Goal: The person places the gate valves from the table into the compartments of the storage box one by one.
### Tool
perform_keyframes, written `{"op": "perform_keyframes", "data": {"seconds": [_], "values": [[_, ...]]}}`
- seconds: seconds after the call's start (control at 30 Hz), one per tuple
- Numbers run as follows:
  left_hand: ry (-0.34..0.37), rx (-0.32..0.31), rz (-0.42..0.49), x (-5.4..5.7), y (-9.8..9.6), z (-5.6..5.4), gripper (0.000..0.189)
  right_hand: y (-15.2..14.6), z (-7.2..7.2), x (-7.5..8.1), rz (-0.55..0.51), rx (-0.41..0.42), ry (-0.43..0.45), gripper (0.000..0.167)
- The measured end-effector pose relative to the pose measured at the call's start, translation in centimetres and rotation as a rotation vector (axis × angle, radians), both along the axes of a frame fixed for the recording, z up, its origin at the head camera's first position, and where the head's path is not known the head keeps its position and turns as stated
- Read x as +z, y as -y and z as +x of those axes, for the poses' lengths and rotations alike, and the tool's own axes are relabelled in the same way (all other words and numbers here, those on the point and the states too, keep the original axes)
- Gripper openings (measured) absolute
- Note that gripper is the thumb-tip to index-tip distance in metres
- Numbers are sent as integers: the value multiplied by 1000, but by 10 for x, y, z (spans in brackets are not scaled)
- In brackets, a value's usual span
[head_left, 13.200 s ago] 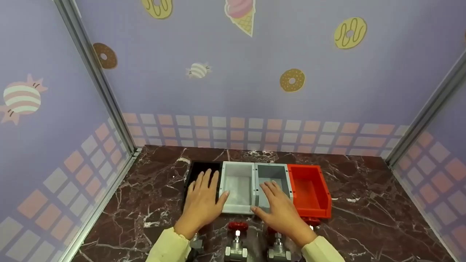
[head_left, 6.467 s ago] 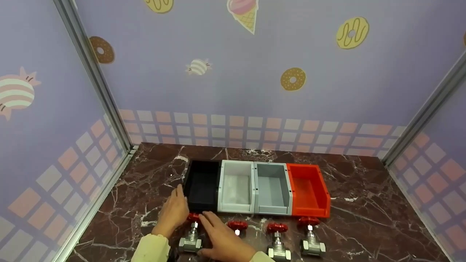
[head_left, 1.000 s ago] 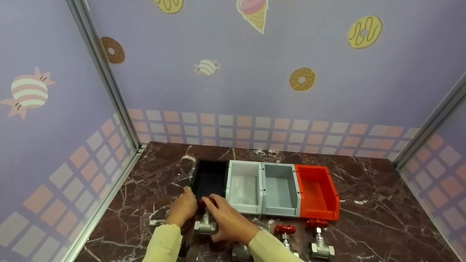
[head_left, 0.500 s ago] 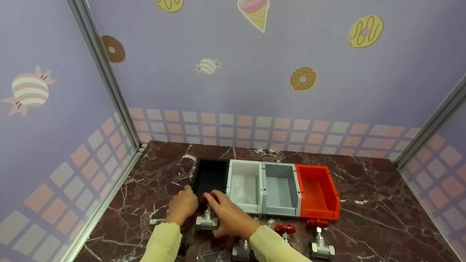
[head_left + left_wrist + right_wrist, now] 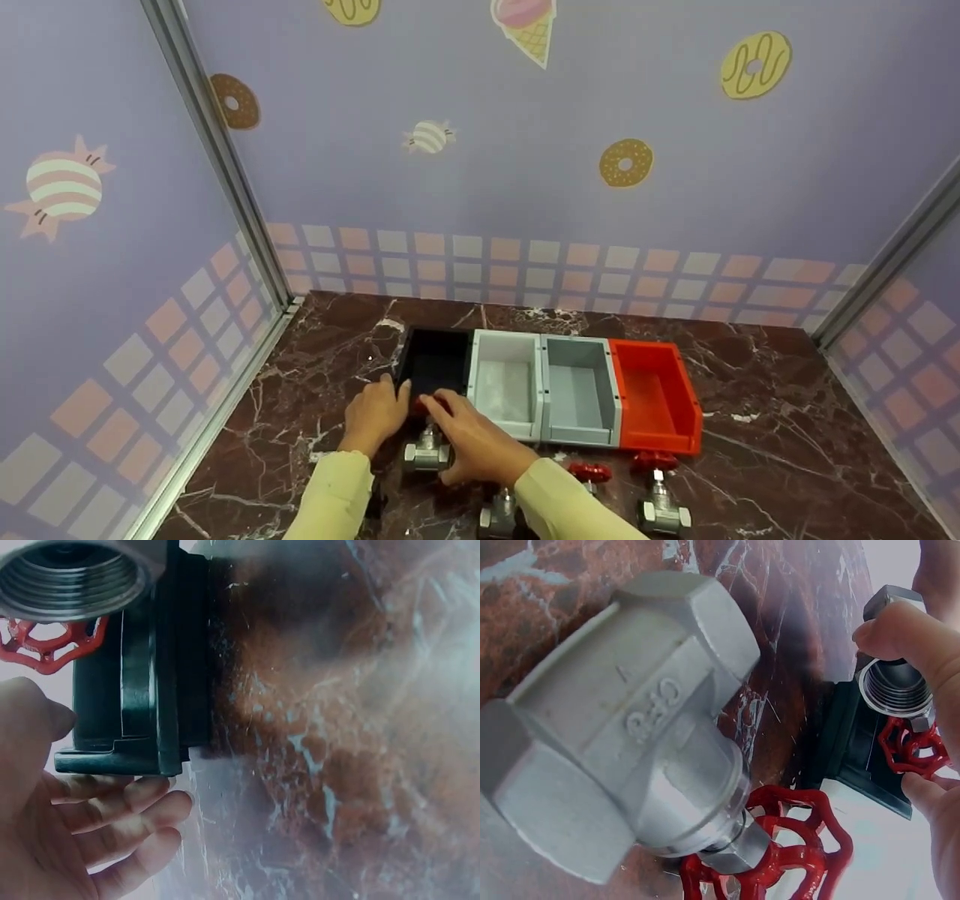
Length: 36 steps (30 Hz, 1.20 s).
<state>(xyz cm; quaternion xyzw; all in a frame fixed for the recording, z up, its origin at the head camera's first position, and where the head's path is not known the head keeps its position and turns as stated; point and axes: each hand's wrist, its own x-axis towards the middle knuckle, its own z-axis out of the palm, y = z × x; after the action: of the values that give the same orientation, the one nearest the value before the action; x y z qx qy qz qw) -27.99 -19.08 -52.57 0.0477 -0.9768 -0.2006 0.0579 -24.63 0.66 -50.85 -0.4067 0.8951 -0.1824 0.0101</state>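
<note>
My right hand (image 5: 480,448) holds a metal gate valve (image 5: 426,457) in front of the black bin (image 5: 436,358). In the right wrist view, its thumb lies on the valve's threaded end (image 5: 897,690) and a finger is at the red handwheel (image 5: 916,753). My left hand (image 5: 375,412) is beside the bin's front left corner, thumb pointing toward the handwheel. The left wrist view has its loosely bent fingers (image 5: 127,810) just past the bin's edge, its thumb near the red wheel (image 5: 52,652), and nothing in its grasp.
White (image 5: 504,386), grey (image 5: 577,394) and red (image 5: 651,390) bins adjoin the black one. Nearer me are other valves: one (image 5: 499,516) by my right wrist, one with its wheel (image 5: 589,472) partly behind my sleeve, and one (image 5: 664,514) at right. Patterned walls enclose the marbled tabletop.
Both hands have gone from over the bins to the leftmost valve, which has moved toward the black bin. In the last second, my left fingers have uncurled and its thumb has come out.
</note>
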Motion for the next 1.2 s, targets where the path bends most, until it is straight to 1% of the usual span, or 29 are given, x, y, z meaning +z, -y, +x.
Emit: {"op": "perform_keyframes", "data": {"seconds": [0.2,0.27,0.37,0.53,0.67,0.73,0.97,1.1,1.2], "values": [[-37,-18,-58,-5,1,-5,43,-2,-2,-1,-7,-6,-18,115],[-47,-12,-71,-6,2,-6,39,-1,-3,-1,-17,-3,-30,115],[-50,-7,-85,-7,1,-6,35,-1,-4,-1,-20,-10,-20,116],[-38,-6,-97,-9,-2,-8,34,-1,-5,1,-13,-41,26,116],[-43,-14,-100,-8,-4,-9,32,-2,-7,2,-15,-56,40,116],[-46,-18,-102,-8,-5,-8,32,-2,-8,3,-15,-57,40,116],[-75,-22,-102,-7,-6,-7,31,3,-13,4,-23,-51,-8,114],[-78,-32,-97,-6,-6,-7,31,4,-15,4,-19,-59,-3,114],[-63,-36,-94,-6,-6,-6,31,5,-16,5,-17,-66,9,114]]}}
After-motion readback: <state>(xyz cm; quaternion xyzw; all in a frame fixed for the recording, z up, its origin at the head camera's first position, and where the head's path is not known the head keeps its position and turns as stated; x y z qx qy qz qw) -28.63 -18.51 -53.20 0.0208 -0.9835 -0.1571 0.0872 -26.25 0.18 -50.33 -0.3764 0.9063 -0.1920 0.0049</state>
